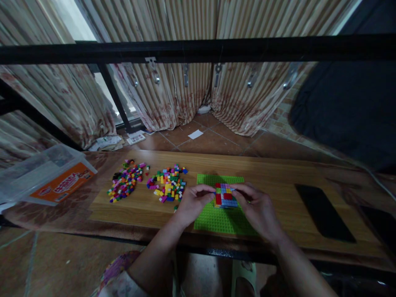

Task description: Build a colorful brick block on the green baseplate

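Note:
A block built of toy bricks, red, light blue, pink and yellow on top, is over the middle of a green studded baseplate. Whether it is fixed to the plate or held just above it, I cannot tell. My left hand pinches the block's left edge between thumb and forefinger, with a bit of blue at the fingertips. On the opposite side, my right hand has its thumb and fingers closed at the upper right edge. The fingertips partly hide both edges.
Two heaps of loose bricks, a left heap and a nearer heap, lie on the wooden board. A clear plastic box with an orange label stands far left. A flat black object lies right. A black bar crosses behind.

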{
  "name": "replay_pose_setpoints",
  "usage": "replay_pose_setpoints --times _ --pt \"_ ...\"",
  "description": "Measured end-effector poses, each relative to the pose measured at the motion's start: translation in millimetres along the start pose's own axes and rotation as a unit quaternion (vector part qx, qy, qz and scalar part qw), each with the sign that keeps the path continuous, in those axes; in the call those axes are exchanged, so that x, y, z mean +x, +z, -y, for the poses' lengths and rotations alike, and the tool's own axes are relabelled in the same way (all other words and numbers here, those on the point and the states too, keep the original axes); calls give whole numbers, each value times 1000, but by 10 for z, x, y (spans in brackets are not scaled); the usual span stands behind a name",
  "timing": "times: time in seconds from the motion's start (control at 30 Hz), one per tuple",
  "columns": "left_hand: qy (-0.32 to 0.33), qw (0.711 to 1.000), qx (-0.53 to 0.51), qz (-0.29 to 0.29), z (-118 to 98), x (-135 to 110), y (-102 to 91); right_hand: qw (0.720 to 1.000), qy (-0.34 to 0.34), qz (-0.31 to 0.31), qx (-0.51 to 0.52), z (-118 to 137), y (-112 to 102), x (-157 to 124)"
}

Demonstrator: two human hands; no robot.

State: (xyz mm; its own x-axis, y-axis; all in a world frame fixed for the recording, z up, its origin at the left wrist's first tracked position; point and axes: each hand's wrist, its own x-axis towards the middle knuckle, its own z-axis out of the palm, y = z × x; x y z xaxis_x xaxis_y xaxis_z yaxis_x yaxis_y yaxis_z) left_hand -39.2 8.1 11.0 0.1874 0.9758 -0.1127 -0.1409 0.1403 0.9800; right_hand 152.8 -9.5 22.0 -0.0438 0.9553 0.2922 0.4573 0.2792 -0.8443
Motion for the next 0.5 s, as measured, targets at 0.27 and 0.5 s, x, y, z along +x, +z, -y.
replay_pose_setpoints --times 0.27,0.5 --pt "84 989 119 5 66 12 14 997 -34 -6 -70 80 40 -11" --pt "150 956 253 -8 48 -42 64 996 -47 -7 -79 45 128 -32"
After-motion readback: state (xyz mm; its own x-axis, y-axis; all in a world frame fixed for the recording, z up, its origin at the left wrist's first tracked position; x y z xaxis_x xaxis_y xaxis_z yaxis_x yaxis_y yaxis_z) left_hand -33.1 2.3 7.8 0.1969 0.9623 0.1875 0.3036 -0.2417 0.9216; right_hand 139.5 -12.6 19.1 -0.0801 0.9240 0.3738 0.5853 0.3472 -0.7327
